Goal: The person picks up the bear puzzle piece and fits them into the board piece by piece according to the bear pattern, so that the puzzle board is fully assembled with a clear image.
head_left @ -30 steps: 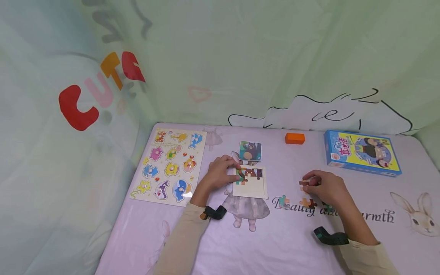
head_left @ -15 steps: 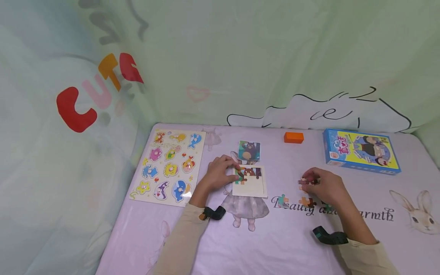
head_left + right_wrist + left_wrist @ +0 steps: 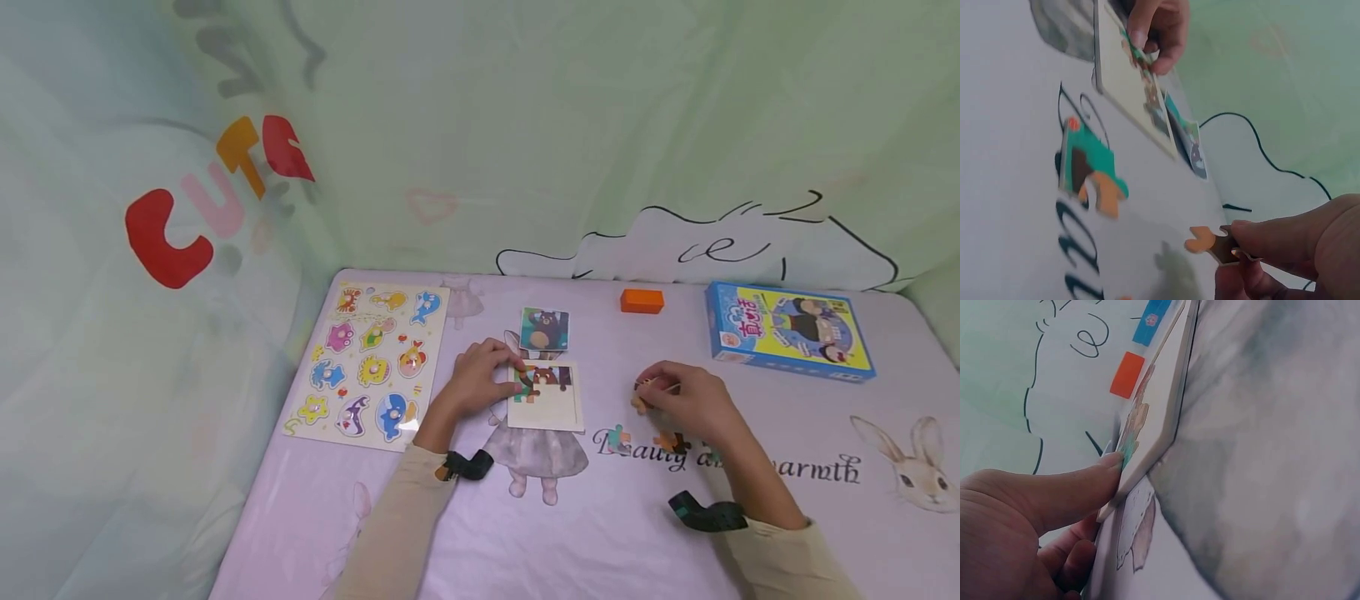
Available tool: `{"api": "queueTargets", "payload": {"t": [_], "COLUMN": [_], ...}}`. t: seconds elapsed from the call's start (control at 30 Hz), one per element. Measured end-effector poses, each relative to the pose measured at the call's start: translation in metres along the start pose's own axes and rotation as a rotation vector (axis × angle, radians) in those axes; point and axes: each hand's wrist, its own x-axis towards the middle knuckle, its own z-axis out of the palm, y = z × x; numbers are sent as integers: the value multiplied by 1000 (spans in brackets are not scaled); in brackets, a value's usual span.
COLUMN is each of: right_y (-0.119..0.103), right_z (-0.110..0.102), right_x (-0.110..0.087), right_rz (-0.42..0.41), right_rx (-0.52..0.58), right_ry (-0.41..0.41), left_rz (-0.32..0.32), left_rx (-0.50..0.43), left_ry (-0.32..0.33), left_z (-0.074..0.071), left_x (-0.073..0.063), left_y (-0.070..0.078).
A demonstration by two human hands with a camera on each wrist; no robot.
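Taking the puzzle tray (image 3: 553, 413) as the dial's centre in the head view, the left hand (image 3: 478, 379) is gripping its edge from nine o'clock, thumb over the rim. At three o'clock, the right hand (image 3: 690, 402) is pinching a brown-and-orange piece (image 3: 1207, 244) above the counter (image 3: 637, 533). A teal piece (image 3: 618, 438) is lying toward four. The bear card (image 3: 544, 329) is sitting at twelve, the animal board (image 3: 390, 393) at nine.
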Motion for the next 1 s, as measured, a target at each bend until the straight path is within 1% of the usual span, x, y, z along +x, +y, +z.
{"api": "queueTargets", "payload": {"t": [0.17,0.4,0.6,0.7,0.87,1.0], "right_y": [-17,-32,-43,-47,-54,-59], "right_z": [6,17,25,30,41,50], "right_x": [1,6,9,11,14,17], "right_rz": [-4,-55,-60,-75,-127,-132], "right_rx": [63,82,125,127,115,124], "right_ry": [-25,-32,-53,-60,-73,-86], "left_rz": [6,10,11,8,6,5], "left_rx": [-8,-2,6,4,1,3], "left_ry": [3,4,3,3,4,2], "left_z": [0,-1,-1,-2,-2,-3], "left_x": [0,0,0,0,-1,-1], "left_y": [0,0,1,1,1,2]}}
